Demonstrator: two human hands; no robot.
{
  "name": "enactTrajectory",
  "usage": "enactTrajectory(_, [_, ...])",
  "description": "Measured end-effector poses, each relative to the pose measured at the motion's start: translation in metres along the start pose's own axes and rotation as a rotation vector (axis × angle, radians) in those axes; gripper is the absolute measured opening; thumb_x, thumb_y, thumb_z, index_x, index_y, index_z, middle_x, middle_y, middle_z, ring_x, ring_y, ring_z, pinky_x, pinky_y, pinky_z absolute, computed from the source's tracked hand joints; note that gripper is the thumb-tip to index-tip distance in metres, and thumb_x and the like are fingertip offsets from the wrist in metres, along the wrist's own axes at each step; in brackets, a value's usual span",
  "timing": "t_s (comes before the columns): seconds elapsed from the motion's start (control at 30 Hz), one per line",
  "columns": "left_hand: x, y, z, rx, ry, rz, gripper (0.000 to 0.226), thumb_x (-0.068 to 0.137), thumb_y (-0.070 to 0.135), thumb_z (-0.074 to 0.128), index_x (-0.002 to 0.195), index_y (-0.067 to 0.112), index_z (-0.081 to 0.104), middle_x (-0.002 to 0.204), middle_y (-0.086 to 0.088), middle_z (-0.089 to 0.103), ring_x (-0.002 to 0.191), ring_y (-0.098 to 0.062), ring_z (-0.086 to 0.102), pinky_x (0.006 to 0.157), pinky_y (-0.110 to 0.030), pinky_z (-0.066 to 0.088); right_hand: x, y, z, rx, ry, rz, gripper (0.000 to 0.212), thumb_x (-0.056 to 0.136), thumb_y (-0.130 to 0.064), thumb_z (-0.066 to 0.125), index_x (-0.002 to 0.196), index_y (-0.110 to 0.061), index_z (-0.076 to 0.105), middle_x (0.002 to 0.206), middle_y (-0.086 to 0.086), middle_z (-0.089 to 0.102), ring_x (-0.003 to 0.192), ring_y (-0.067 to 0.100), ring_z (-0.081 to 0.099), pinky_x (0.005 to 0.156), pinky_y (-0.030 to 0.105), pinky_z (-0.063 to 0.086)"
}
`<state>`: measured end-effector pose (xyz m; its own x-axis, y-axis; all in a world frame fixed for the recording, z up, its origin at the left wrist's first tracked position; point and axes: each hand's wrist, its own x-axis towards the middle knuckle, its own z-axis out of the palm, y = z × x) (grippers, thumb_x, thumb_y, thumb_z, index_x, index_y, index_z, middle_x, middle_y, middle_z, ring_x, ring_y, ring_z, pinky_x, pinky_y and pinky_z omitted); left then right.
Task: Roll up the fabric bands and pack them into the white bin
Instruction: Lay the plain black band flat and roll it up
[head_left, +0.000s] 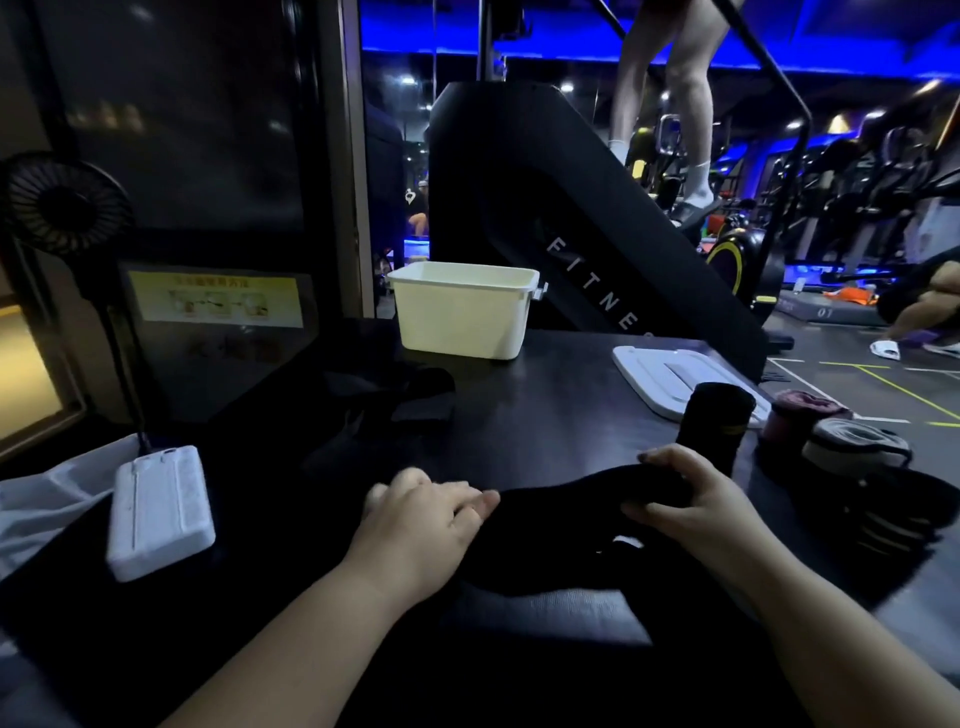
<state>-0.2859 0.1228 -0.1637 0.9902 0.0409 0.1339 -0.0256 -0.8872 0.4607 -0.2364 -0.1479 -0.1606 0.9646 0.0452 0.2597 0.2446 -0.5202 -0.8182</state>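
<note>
Far across the table (545, 410), white bin (462, 317) open-topped, contents hidden by its wall; lid (670, 374) flat to its right. Left hand (426, 525) pinches black band (576, 496) end, right hand (696, 499) grips it

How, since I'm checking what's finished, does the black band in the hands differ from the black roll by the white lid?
The black band is unrolled and limp, draped over the table; the black roll is wound tight and stands on end. The left hand and right hand hold the black band; nothing touches the black roll. Both are dark fabric, outside the white bin.
</note>
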Motion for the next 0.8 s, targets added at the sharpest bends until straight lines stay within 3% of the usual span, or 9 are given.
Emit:
enactTrajectory(0.07, [0.002,0.004,-0.001,0.064,-0.005,0.035,0.049,0.099,0.059,0.023,0.122,0.039,0.062,0.115,0.023,0.045,0.124,-0.013,0.035,0.109,-0.032,0.019,-0.006,0.001,-0.005,0.052,-0.047,0.015,0.034,0.068,-0.010,0.087,0.085,-0.027,0.063,0.074,-0.010,0.066,0.066,0.004,0.059,0.068,0.019,0.049])
enactTrajectory(0.13, [0.010,0.005,0.003,0.123,0.016,0.122,0.062,0.096,0.062,0.015,0.099,0.029,0.068,0.108,0.018,0.063,0.114,-0.006,0.048,0.105,-0.032,0.026,-0.012,0.003,-0.008,0.077,-0.096,0.035,0.029,0.072,-0.015,0.085,0.087,-0.026,0.063,0.071,-0.010,0.067,0.061,0.004,0.059,0.063,0.020,0.050])
enactTrajectory(0.2, [0.017,0.003,0.009,0.073,0.019,0.140,0.058,0.098,0.060,0.020,0.076,0.021,0.056,0.080,0.007,0.062,0.090,-0.013,0.057,0.086,-0.033,0.040,-0.015,0.005,-0.007,0.093,-0.116,0.045,0.024,0.076,-0.022,0.082,0.091,-0.025,0.063,0.077,0.001,0.069,0.065,0.009,0.063,0.067,0.028,0.053])
enactTrajectory(0.27, [0.020,0.002,0.015,-0.027,-0.007,0.108,0.051,0.098,0.058,0.027,0.070,0.020,0.046,0.069,0.005,0.053,0.077,-0.021,0.057,0.067,-0.035,0.039,-0.018,0.006,-0.006,0.093,-0.106,0.034,0.022,0.079,-0.024,0.079,0.094,-0.023,0.063,0.080,0.004,0.070,0.067,0.010,0.064,0.069,0.029,0.053])
enactTrajectory(0.33, [0.021,-0.001,0.018,-0.160,-0.022,0.089,0.054,0.095,0.062,0.028,0.076,0.018,0.052,0.074,0.002,0.058,0.078,-0.022,0.060,0.068,-0.037,0.046,-0.019,0.005,-0.005,0.112,-0.094,0.022,0.020,0.081,-0.023,0.077,0.095,-0.022,0.063,0.079,0.002,0.070,0.067,0.007,0.064,0.068,0.025,0.053])
enactTrajectory(0.43, [0.026,-0.007,0.017,-0.366,-0.058,0.005,0.050,0.095,0.060,0.033,0.093,0.024,0.067,0.098,0.005,0.067,0.094,-0.013,0.061,0.088,-0.035,0.049,-0.015,0.002,-0.002,0.088,-0.092,0.002,0.016,0.084,-0.024,0.074,0.095,-0.024,0.063,0.080,-0.006,0.068,0.068,0.000,0.062,0.067,0.015,0.049])
enactTrajectory(0.53, [0.041,-0.015,0.008,-0.279,-0.026,-0.048,0.035,0.099,0.050,0.042,0.096,0.027,0.068,0.102,0.005,0.067,0.096,-0.014,0.060,0.088,-0.032,0.049,0.007,0.002,0.008,-0.144,-0.048,0.006,0.024,0.084,-0.037,0.072,0.102,-0.027,0.060,0.100,-0.002,0.066,0.092,0.010,0.063,0.084,0.024,0.048])
enactTrajectory(0.63, [0.057,-0.029,0.000,-0.110,0.035,-0.126,0.035,0.098,0.053,0.039,0.107,0.031,0.065,0.114,0.005,0.062,0.115,-0.020,0.053,0.100,-0.037,0.043,0.030,-0.008,0.029,-0.376,-0.055,-0.029,0.038,0.083,-0.049,0.068,0.115,-0.031,0.059,0.115,0.001,0.057,0.110,0.018,0.056,0.096,0.029,0.043])
enactTrajectory(0.8, [0.065,-0.049,-0.008,-0.029,-0.009,-0.128,0.034,0.100,0.048,0.039,0.123,0.031,0.058,0.131,0.010,0.055,0.130,-0.017,0.039,0.107,-0.042,0.036,0.059,-0.024,0.080,-0.435,-0.299,-0.113,0.048,0.086,-0.061,0.057,0.125,-0.034,0.060,0.128,-0.003,0.057,0.122,0.016,0.051,0.104,0.030,0.040])
